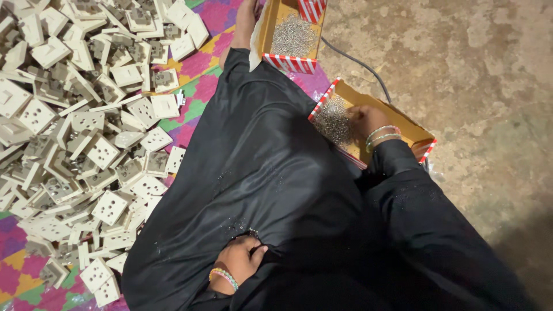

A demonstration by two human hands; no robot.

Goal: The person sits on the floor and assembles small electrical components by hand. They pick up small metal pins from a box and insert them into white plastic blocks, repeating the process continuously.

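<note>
Here the right hand [364, 120] reaches into a shallow cardboard box [403, 124] with red-and-white striped edges, its fingers curled down into a heap of small metal screws [333, 121] that lies just ahead of the fingertips. Whether the fingers pinch any screws I cannot tell — the tips are sunk in the pile. Bangles sit at the wrist, right at the box's near rim. Beyond the fingers, past the heap, the box's striped edge meets the black robe [259, 173] spread over the lap.

The left hand [241, 260] rests low on the robe, fingers folded inward and pressed together on a fold of the cloth, a beaded bracelet at the wrist.

A second striped box of screws [292, 35] stands well beyond the right fingers, apart from the first. To the far side of the left fingers — across the robe — a dense pile of cream socket plates [86, 126] covers a colourful mat [199, 92]. Outside the right hand, bare concrete floor [472, 75] lies open, crossed only by a dark cable [360, 62].
</note>
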